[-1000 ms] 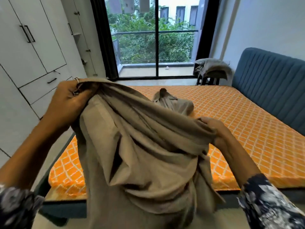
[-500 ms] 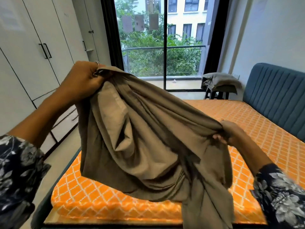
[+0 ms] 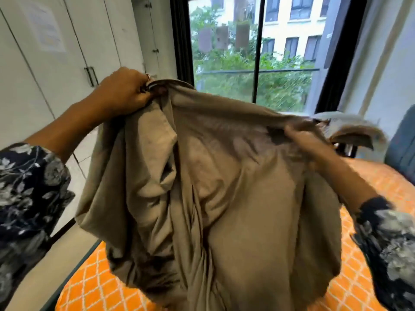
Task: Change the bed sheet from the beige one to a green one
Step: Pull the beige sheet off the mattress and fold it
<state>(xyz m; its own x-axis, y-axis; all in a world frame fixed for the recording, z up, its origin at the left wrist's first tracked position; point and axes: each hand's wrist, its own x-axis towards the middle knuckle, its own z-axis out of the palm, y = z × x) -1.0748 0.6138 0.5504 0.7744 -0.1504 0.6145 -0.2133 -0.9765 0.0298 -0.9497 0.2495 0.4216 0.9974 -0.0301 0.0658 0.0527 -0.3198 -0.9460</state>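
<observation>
1. the beige sheet (image 3: 235, 198) hangs bunched in the air in front of the person, held up by its top edge between both hands, above the near end of the bed.
2. the left hand (image 3: 122, 92) is raised high at the left, fingers curled tight round a gathered corner of the sheet; a ring shows on one finger.
3. the right hand (image 3: 302, 140) sits lower and to the right, blurred, its fingers curled into the sheet's top edge and gripping it.
4. between the hands the top edge runs taut and slopes down from left to right.
5. below that edge the sheet falls in deep folds and creases, with a thick twisted bundle down the middle; its lower part runs out of view at the bottom.
6. the mattress (image 3: 368, 277) is bare, orange with a white lattice pattern, showing under and to the right of the sheet.
7. both forearms wear dark sleeves (image 3: 29, 187) with a pale floral print.
8. a white wardrobe (image 3: 67, 52) with dark handles lines the left wall; a sheet of paper is stuck on one door.
9. a large window (image 3: 258, 52) with a dark frame lies straight ahead, with trees and a pale building outside.
10. a blue headboard (image 3: 402, 147) shows at the right edge.
11. a grey cloth (image 3: 352, 129) drapes over a dark stand just beyond the right hand, blurred.
</observation>
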